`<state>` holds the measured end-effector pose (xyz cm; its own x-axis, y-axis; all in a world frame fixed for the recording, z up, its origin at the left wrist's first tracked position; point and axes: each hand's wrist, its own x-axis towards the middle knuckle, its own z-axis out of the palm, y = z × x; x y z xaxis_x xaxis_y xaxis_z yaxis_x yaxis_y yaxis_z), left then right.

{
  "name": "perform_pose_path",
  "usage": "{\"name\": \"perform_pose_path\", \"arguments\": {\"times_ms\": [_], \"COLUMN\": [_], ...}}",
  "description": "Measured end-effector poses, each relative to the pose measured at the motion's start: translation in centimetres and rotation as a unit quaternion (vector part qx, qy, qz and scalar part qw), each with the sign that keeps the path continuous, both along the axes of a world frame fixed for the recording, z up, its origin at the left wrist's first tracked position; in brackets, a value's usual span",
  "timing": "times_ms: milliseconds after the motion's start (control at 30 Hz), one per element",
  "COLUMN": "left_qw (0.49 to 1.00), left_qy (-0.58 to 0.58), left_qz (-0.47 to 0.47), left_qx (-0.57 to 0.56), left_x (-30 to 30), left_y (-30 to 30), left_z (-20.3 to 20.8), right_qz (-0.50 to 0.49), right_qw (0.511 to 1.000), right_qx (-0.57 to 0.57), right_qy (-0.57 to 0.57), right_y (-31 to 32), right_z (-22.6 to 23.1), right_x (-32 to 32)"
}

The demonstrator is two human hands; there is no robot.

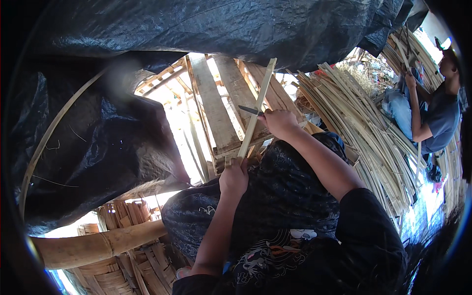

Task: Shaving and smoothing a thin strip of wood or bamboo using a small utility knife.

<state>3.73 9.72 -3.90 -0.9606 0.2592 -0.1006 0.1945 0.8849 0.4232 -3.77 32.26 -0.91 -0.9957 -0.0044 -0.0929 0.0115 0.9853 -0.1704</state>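
Observation:
My left hand [233,178] is closed round the lower end of a pale bamboo strip [259,109], just above my lap. From there the strip slants up and away to the right, its far end reaching the dark sheeting. In my right hand [280,124] is a knife, gripped by a handle that my fingers mostly hide. Its dark blade [250,110] lies across the strip about midway along, pointing left. I cannot tell how deep the edge sits in the bamboo.
Black plastic sheeting [211,27] hangs ahead and to the left. Wooden planks [209,98] stand beyond my hands. Many bamboo strips [359,123] lie piled to the right, near a seated person [435,110] holding a strip. A thick bamboo pole [103,247] runs at lower left.

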Motion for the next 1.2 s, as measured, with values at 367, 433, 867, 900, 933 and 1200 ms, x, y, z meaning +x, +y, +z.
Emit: {"name": "perform_pose_path", "arguments": {"times_ms": [367,433,867,900,933,1200], "left_qw": [1.000,1.000,0.999,0.999,0.999,1.000], "left_qy": [0.005,0.012,0.026,0.027,0.030,0.015], "left_qz": [0.017,0.017,0.011,0.010,0.016,0.022], "left_qx": [-0.012,-0.002,0.035,0.037,0.033,0.010], "left_x": [0.0,0.3,0.1,0.2,0.2,0.2], "left_y": [0.0,0.3,-0.2,0.0,0.2,0.1], "left_z": [-0.2,0.7,-0.7,-0.6,-0.4,0.4], "right_qz": [-0.022,-0.017,-0.005,-0.005,-0.006,0.011], "right_qw": [1.000,0.999,0.999,1.000,1.000,0.999], "right_qx": [0.016,0.028,0.018,0.009,0.012,0.009], "right_qy": [-0.008,-0.014,-0.028,-0.025,-0.024,0.038], "right_y": [1.0,1.2,1.0,1.2,1.5,4.0], "right_z": [0.4,0.1,0.9,0.8,0.4,-1.0], "right_x": [2.1,2.0,-2.2,-2.3,-2.1,2.2]}}
